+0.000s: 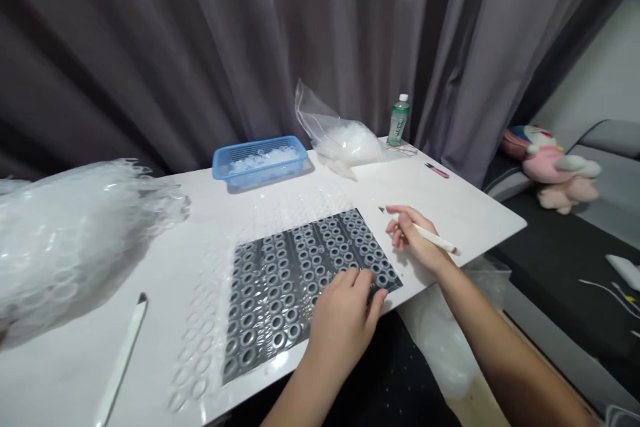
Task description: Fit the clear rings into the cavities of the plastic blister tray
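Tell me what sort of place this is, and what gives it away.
Probably a room in a home: plush toys sit on what looks like a grey sofa, and long curtains hang behind the white table.

The plastic sheet [287,280] looks glossy and the tabletop [465,207] smooth.

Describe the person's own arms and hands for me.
Both forearms are bare, with no sleeve in view. The left hand and right hand wear no gloves, and no watch, bracelet or ring shows on either. Slim fingers, slender wrists; no markings stand out.
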A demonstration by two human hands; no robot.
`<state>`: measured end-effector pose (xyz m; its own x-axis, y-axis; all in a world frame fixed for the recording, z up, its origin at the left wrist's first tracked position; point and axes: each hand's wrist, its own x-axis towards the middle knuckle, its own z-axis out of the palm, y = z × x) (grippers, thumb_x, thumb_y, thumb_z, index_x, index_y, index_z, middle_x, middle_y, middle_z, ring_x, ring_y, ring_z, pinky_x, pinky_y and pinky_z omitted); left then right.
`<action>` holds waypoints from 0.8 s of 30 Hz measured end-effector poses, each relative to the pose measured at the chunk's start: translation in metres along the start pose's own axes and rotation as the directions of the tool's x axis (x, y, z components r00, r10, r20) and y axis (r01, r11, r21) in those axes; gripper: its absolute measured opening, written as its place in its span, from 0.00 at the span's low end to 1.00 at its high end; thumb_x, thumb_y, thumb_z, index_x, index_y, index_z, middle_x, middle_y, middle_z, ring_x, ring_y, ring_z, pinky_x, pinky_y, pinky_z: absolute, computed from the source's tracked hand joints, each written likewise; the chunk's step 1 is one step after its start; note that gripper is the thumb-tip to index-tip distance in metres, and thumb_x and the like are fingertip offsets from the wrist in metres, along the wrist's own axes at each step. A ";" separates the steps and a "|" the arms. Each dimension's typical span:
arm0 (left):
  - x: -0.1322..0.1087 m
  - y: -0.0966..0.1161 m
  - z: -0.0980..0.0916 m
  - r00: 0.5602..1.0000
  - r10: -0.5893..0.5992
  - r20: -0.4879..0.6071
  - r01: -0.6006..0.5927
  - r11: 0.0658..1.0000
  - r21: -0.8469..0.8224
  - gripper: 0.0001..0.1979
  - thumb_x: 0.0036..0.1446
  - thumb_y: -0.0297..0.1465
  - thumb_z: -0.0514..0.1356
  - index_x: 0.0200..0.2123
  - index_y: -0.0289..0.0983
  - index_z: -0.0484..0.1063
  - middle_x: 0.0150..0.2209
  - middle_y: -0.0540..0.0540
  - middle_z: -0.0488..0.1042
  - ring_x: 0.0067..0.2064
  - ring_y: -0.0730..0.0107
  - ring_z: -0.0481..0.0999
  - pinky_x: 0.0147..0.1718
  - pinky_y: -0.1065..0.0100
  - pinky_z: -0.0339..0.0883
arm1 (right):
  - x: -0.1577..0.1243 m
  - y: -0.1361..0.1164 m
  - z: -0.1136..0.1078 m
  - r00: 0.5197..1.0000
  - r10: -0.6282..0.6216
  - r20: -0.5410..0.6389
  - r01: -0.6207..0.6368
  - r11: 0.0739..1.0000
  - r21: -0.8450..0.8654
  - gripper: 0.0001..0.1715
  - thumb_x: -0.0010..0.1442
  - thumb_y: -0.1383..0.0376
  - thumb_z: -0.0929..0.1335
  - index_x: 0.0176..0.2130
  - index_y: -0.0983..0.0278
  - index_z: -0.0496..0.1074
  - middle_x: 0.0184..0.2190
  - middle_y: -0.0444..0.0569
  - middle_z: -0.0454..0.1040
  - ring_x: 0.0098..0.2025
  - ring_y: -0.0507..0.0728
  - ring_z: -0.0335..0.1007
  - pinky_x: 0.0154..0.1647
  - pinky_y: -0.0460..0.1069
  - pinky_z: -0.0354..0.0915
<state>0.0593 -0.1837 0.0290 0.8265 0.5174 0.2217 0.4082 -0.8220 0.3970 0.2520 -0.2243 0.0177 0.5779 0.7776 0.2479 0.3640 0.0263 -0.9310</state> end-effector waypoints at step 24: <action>0.044 0.016 0.041 0.973 -0.032 0.230 -0.005 0.987 0.161 0.08 0.62 0.30 0.51 0.33 0.39 0.69 0.32 0.47 0.71 0.34 0.64 0.71 0.30 0.66 0.59 | -0.050 0.030 -0.009 0.997 -0.014 0.077 0.034 0.966 -0.254 0.26 0.65 0.56 0.58 0.19 0.64 0.58 0.15 0.41 0.58 0.19 0.49 0.55 0.23 0.45 0.51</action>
<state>0.1185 -0.1840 0.0086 0.8798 0.4754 -0.0016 0.4610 -0.8523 0.2472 0.2409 -0.2676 -0.0205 0.5142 0.8235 0.2398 0.5572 -0.1081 -0.8233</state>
